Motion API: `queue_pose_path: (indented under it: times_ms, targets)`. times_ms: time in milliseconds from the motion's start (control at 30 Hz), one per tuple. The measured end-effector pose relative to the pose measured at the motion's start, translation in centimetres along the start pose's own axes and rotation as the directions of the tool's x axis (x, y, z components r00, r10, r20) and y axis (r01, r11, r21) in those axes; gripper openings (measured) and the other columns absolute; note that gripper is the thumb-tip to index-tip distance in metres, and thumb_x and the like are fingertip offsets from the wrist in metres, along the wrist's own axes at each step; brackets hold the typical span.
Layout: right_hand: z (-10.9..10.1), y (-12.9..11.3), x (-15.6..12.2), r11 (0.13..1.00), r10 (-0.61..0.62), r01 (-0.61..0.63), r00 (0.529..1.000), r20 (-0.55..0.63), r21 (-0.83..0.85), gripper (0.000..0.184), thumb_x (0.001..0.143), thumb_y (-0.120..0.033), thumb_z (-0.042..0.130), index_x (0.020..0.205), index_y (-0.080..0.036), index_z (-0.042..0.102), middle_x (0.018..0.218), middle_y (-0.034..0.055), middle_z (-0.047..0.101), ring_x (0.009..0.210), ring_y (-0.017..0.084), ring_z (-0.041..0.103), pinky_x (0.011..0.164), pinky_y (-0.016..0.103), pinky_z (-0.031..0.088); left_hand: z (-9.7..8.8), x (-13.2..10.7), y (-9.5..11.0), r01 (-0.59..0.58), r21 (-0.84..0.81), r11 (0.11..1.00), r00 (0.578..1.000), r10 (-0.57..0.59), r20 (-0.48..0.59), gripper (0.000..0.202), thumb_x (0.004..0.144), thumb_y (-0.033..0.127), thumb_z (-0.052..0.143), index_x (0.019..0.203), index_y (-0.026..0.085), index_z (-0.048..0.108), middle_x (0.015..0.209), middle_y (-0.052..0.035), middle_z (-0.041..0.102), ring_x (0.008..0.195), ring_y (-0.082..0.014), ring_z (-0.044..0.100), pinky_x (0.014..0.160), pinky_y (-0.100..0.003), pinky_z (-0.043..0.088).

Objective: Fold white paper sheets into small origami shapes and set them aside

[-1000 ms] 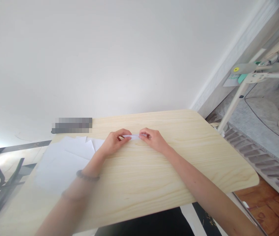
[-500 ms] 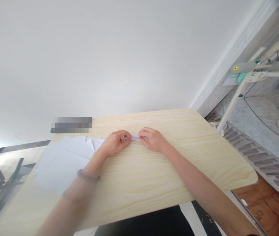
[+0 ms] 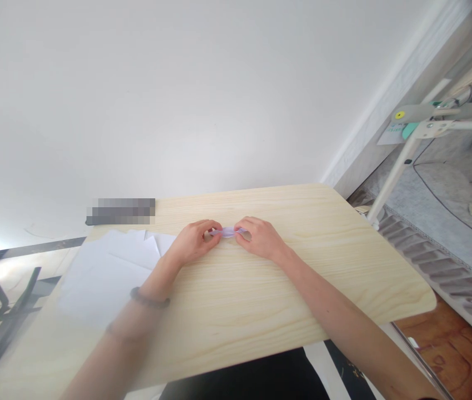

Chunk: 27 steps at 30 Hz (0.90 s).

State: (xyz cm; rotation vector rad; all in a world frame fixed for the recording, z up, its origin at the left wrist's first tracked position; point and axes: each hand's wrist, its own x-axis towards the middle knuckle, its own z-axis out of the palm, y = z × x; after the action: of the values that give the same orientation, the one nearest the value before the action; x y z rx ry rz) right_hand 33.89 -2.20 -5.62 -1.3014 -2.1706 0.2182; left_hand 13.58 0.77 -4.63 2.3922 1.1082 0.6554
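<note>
Both hands meet near the middle of the pale wooden table (image 3: 261,311). My left hand (image 3: 193,243) and my right hand (image 3: 260,238) each pinch one end of a small, narrow, folded strip of pale paper (image 3: 228,231), held just above the tabletop. The fingers of both hands are curled and closed on it. A dark bead bracelet (image 3: 149,300) circles my left wrist.
Several white paper sheets (image 3: 106,272) lie spread on the table's left side. A blurred dark object (image 3: 120,211) rests at the far left edge by the white wall. A white metal stand (image 3: 402,161) and a grey ribbed mat (image 3: 436,266) are on the floor to the right.
The hands have drawn slightly closer together along the paper strip, which looks more bunched and shorter between the fingers. Nothing else has moved.
</note>
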Motion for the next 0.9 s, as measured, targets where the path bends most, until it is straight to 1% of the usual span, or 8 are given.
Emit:
queue_pose_path:
  times_ms: [133,300,500,600,733,833,900]
  targets:
    - [0.0,0.2,0.0,1.000,-0.003,0.002,1.000,0.030,0.012,0.011,0.076,-0.025,0.053,0.084,-0.019,0.058,0.087,0.0044,0.060,0.083,0.016,0.054,0.075,0.028,0.040,0.0,0.1,-0.3,-0.003,-0.005,1.000,1.000,0.003,0.006,0.022,0.076,0.035,0.050,0.086,0.019,0.062,0.086,-0.0040,0.062,0.068,-0.0136,0.054,0.063,-0.023,0.042]
    - [0.1,0.5,0.1,1.000,-0.010,0.009,0.999,0.037,0.028,0.006,0.076,-0.021,0.052,0.078,-0.018,0.056,0.086,0.0042,0.060,0.084,0.016,0.053,0.075,0.028,0.041,0.4,0.3,-1.3,0.005,-0.036,0.999,1.000,-0.004,0.019,0.018,0.076,0.031,0.050,0.082,0.019,0.061,0.087,-0.0038,0.062,0.076,-0.0149,0.055,0.063,-0.023,0.042]
    - [0.6,0.9,0.2,0.998,0.030,-0.033,0.999,0.042,0.060,0.005,0.076,-0.018,0.052,0.079,-0.018,0.055,0.084,0.0026,0.059,0.076,0.013,0.054,0.071,0.025,0.040,0.6,0.3,-1.3,0.109,-0.021,0.994,0.994,-0.109,-0.028,0.014,0.074,0.029,0.051,0.080,0.019,0.060,0.075,0.0006,0.063,0.059,-0.0109,0.053,0.062,-0.022,0.042]
    - [0.8,1.1,0.2,0.996,0.061,-0.062,0.998,0.022,0.056,0.005,0.076,-0.017,0.051,0.080,-0.018,0.055,0.082,0.0017,0.059,0.073,0.012,0.054,0.069,0.024,0.039,0.5,0.2,-1.1,0.125,-0.001,0.992,0.992,-0.124,-0.031,0.015,0.075,0.030,0.051,0.081,0.020,0.060,0.075,0.0011,0.063,0.056,-0.0105,0.053,0.060,-0.022,0.041]
    - [0.7,1.2,0.2,0.995,0.074,-0.074,0.997,0.003,0.062,0.009,0.077,-0.013,0.049,0.081,-0.019,0.055,0.081,0.0015,0.059,0.070,0.011,0.054,0.067,0.023,0.039,0.4,0.2,-0.9,0.070,0.011,0.998,0.997,-0.070,-0.014,0.019,0.076,0.033,0.050,0.084,0.021,0.062,0.084,-0.0010,0.064,0.061,-0.0117,0.054,0.060,-0.022,0.042]
    - [0.6,1.2,0.1,0.996,0.042,-0.042,0.999,0.005,0.074,0.016,0.076,-0.008,0.047,0.080,-0.019,0.057,0.084,0.0016,0.059,0.074,0.011,0.055,0.070,0.023,0.040,0.6,0.2,-1.1,-0.001,-0.035,0.999,1.000,0.000,-0.009,0.019,0.078,0.030,0.049,0.083,0.021,0.064,0.094,-0.0023,0.064,0.071,-0.0131,0.056,0.062,-0.022,0.043]
    - [0.7,1.3,0.1,0.996,0.025,-0.025,1.000,0.004,0.089,0.018,0.075,-0.006,0.046,0.079,-0.019,0.059,0.086,0.0018,0.060,0.077,0.012,0.055,0.072,0.023,0.040,0.7,0.2,-1.3,-0.027,-0.077,0.997,1.000,0.025,-0.015,0.017,0.078,0.028,0.048,0.082,0.020,0.064,0.097,-0.0017,0.064,0.075,-0.0133,0.057,0.063,-0.021,0.044]
